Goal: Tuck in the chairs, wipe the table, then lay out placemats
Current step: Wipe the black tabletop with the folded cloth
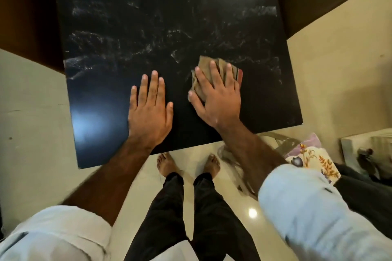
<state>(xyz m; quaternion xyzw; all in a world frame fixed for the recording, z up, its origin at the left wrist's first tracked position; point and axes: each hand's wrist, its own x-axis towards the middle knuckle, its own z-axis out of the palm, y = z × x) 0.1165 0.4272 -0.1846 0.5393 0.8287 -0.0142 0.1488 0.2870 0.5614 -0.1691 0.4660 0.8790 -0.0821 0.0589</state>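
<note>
Evidently mid-wipe, in the head view: pressed the cloth point(203, 63) onto the dark table point(169, 17) under the right hand point(216, 99), fingers straight and spread for even pressure; laid the left hand point(148, 110) flat beside, holding nothing, likely as a brace. Saw no placemats yet.

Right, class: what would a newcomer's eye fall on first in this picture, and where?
Two hands lie flat on the near part of a black table: the left hand on bare top, the right hand pressing a tan cloth. Pale streaky smears cross the table beyond them. Bare feet stand on the glossy floor below its near edge.
</note>
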